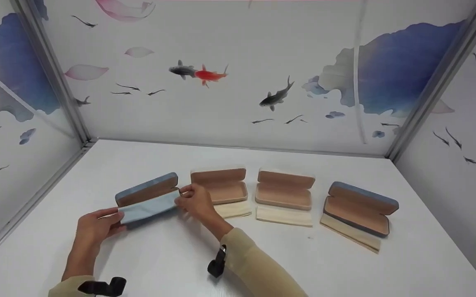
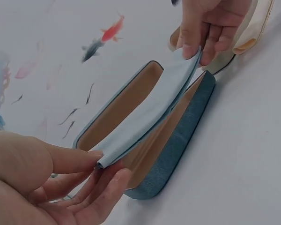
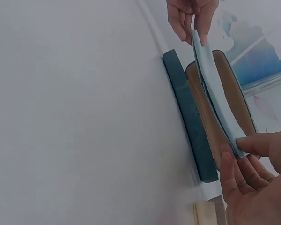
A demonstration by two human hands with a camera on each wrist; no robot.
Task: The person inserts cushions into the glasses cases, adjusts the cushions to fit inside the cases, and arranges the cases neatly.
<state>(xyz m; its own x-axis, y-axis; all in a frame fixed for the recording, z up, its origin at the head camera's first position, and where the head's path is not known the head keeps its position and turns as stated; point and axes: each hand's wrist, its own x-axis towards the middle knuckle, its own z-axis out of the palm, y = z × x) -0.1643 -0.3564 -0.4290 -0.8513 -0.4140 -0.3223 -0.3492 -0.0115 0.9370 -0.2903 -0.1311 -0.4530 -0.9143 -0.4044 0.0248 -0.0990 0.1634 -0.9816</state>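
Note:
A folded light-blue cloth (image 1: 151,207) is stretched between both hands, just above an open blue glasses case (image 1: 147,186) with a brown lining. My left hand (image 1: 93,227) pinches the cloth's left end between thumb and fingers. At the other end, my right hand (image 1: 199,202) pinches it too. In the left wrist view the cloth (image 2: 147,108) hangs over the opening of the case (image 2: 178,136), partly hiding the lining. The right wrist view shows the same cloth (image 3: 218,93) slanting over the case (image 3: 189,112).
Two open pale cases (image 1: 225,192) (image 1: 283,194) and another open blue case (image 1: 357,208) stand to the right. Folded cream cloths (image 1: 234,209) (image 1: 283,216) and a tan cloth (image 1: 350,233) lie before them. Printed panels (image 1: 238,123) wall the white table (image 1: 262,264) at back and sides.

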